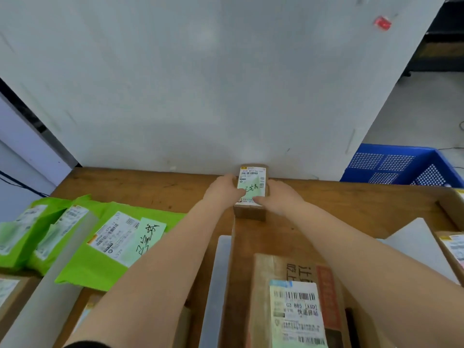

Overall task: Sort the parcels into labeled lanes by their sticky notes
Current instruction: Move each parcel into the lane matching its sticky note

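A small brown cardboard parcel [251, 183] stands at the far end of the middle lane, close to the white wall, topped by a shipping label and a green sticky note with handwriting. My left hand [224, 188] grips its left side and my right hand [280, 197] grips its right side, thumbs on top of the label. Nearer to me in the same lane lies a larger brown box [296, 297] with a barcode label. In the left lane lie green mailer bags [100, 247]; one carries a green handwritten note [148, 238].
White divider strips [216, 285] separate the lanes on the wooden table [140, 187]. More cardboard boxes [452, 247] sit at the right edge and another at the lower left [10, 292]. A blue plastic crate [401, 164] stands beyond the table on the right.
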`<move>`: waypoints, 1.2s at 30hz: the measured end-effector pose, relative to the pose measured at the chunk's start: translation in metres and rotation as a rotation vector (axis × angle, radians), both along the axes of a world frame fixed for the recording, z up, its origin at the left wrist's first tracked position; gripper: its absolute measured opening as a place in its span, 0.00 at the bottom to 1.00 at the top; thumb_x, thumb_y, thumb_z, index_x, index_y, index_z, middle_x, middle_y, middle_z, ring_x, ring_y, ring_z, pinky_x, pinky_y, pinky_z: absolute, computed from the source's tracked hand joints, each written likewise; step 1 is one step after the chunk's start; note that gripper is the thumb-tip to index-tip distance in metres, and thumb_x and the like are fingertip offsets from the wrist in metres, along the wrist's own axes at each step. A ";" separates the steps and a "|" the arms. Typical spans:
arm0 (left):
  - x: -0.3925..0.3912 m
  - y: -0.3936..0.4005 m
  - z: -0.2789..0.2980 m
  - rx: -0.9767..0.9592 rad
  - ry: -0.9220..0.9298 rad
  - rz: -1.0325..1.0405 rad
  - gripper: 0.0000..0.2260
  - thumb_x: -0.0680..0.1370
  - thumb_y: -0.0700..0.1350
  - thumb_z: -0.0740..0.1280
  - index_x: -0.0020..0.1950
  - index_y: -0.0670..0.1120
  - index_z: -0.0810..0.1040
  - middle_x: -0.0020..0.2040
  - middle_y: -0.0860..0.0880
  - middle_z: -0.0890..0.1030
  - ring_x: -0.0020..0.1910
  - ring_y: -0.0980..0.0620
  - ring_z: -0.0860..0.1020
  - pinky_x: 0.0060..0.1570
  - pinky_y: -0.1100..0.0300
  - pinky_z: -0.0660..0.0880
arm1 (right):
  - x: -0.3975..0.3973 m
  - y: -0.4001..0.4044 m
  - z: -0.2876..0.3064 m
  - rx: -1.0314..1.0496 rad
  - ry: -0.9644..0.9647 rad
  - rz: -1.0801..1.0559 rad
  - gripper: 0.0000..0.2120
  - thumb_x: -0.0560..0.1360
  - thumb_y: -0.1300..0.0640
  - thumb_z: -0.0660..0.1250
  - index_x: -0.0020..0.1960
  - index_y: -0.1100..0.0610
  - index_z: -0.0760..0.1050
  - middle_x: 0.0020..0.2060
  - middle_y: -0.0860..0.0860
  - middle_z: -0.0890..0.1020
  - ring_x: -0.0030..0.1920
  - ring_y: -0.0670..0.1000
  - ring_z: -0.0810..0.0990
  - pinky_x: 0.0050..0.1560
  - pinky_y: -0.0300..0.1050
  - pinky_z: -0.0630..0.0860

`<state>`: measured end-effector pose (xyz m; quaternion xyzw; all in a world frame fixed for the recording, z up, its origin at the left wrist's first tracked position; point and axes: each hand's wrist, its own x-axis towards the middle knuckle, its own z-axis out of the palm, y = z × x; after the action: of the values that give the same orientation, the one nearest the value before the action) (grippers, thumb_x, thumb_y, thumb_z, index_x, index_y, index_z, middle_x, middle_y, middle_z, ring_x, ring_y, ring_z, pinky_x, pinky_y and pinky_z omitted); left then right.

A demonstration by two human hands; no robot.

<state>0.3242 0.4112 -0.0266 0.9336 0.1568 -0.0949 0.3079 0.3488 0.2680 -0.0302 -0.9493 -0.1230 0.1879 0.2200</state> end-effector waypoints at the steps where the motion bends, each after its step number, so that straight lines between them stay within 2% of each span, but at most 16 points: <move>1: 0.007 0.002 -0.008 -0.032 0.013 0.017 0.23 0.75 0.48 0.65 0.69 0.45 0.66 0.65 0.45 0.74 0.57 0.49 0.74 0.45 0.59 0.70 | 0.007 0.002 -0.007 0.022 0.023 -0.021 0.26 0.74 0.46 0.65 0.68 0.55 0.67 0.64 0.52 0.75 0.61 0.54 0.74 0.57 0.47 0.73; 4: 0.022 0.004 -0.028 -0.084 0.061 0.053 0.23 0.75 0.47 0.66 0.68 0.43 0.66 0.65 0.45 0.74 0.56 0.50 0.74 0.43 0.62 0.69 | 0.022 0.009 -0.024 0.103 0.093 -0.026 0.24 0.75 0.48 0.64 0.69 0.54 0.67 0.64 0.52 0.75 0.62 0.54 0.75 0.55 0.44 0.72; 8: 0.034 0.004 -0.046 -0.172 0.112 0.096 0.16 0.76 0.46 0.66 0.62 0.43 0.71 0.61 0.46 0.78 0.44 0.53 0.74 0.28 0.66 0.67 | 0.032 0.013 -0.038 0.173 0.123 -0.078 0.19 0.76 0.53 0.64 0.66 0.57 0.71 0.63 0.54 0.76 0.60 0.54 0.77 0.47 0.41 0.70; 12: 0.036 0.002 -0.052 -0.253 0.123 0.161 0.17 0.75 0.44 0.67 0.64 0.44 0.71 0.62 0.45 0.77 0.54 0.49 0.77 0.29 0.67 0.68 | 0.039 0.012 -0.046 0.194 0.205 -0.163 0.19 0.76 0.54 0.64 0.64 0.60 0.71 0.63 0.56 0.77 0.59 0.54 0.77 0.45 0.40 0.72; 16: 0.029 0.000 -0.046 -0.305 0.025 0.201 0.21 0.74 0.40 0.68 0.66 0.44 0.69 0.62 0.46 0.77 0.56 0.49 0.77 0.33 0.67 0.70 | 0.037 0.010 -0.049 0.263 0.200 -0.244 0.16 0.76 0.57 0.65 0.61 0.61 0.71 0.61 0.56 0.77 0.56 0.53 0.78 0.39 0.38 0.73; 19: 0.018 0.002 -0.032 -0.347 -0.068 0.212 0.19 0.74 0.38 0.68 0.64 0.45 0.71 0.60 0.47 0.79 0.49 0.52 0.78 0.32 0.69 0.72 | 0.030 0.008 -0.043 0.346 0.169 -0.286 0.15 0.76 0.57 0.65 0.60 0.60 0.71 0.61 0.56 0.78 0.55 0.53 0.79 0.43 0.42 0.76; 21: 0.005 0.004 -0.019 -0.368 -0.108 0.218 0.17 0.74 0.39 0.68 0.62 0.46 0.72 0.58 0.47 0.80 0.44 0.54 0.78 0.29 0.69 0.74 | 0.020 0.007 -0.034 0.420 0.152 -0.304 0.15 0.75 0.57 0.65 0.60 0.60 0.71 0.60 0.55 0.78 0.54 0.52 0.79 0.41 0.41 0.75; 24: -0.018 0.005 0.007 -0.392 -0.183 0.234 0.12 0.75 0.40 0.68 0.56 0.49 0.72 0.57 0.48 0.80 0.43 0.56 0.77 0.26 0.71 0.74 | -0.002 0.007 -0.010 0.544 0.120 -0.332 0.17 0.75 0.57 0.66 0.62 0.58 0.70 0.60 0.54 0.78 0.50 0.49 0.78 0.36 0.36 0.74; 28: -0.054 0.005 0.053 -0.460 -0.287 0.257 0.11 0.76 0.40 0.67 0.56 0.49 0.73 0.56 0.48 0.80 0.43 0.55 0.79 0.29 0.69 0.76 | -0.036 0.002 0.041 0.693 0.084 -0.332 0.21 0.75 0.58 0.67 0.67 0.57 0.68 0.61 0.53 0.78 0.54 0.50 0.79 0.35 0.33 0.73; 31: -0.089 0.002 0.090 -0.524 -0.350 0.254 0.10 0.75 0.39 0.67 0.53 0.50 0.72 0.53 0.49 0.81 0.42 0.54 0.80 0.33 0.66 0.77 | -0.070 -0.005 0.081 0.779 0.061 -0.314 0.20 0.75 0.60 0.67 0.66 0.58 0.68 0.60 0.53 0.78 0.51 0.49 0.79 0.36 0.34 0.75; 36: -0.159 -0.004 0.139 -0.594 -0.426 0.234 0.11 0.74 0.37 0.67 0.55 0.46 0.73 0.51 0.46 0.80 0.48 0.46 0.81 0.45 0.52 0.80 | -0.139 -0.012 0.129 0.854 0.020 -0.311 0.19 0.75 0.61 0.67 0.64 0.57 0.69 0.57 0.52 0.80 0.47 0.48 0.80 0.39 0.39 0.79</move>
<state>0.1651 0.4068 0.1125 0.7783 0.1606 0.0957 0.5993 0.2096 0.2559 0.0987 -0.7788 -0.0432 0.0941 0.6187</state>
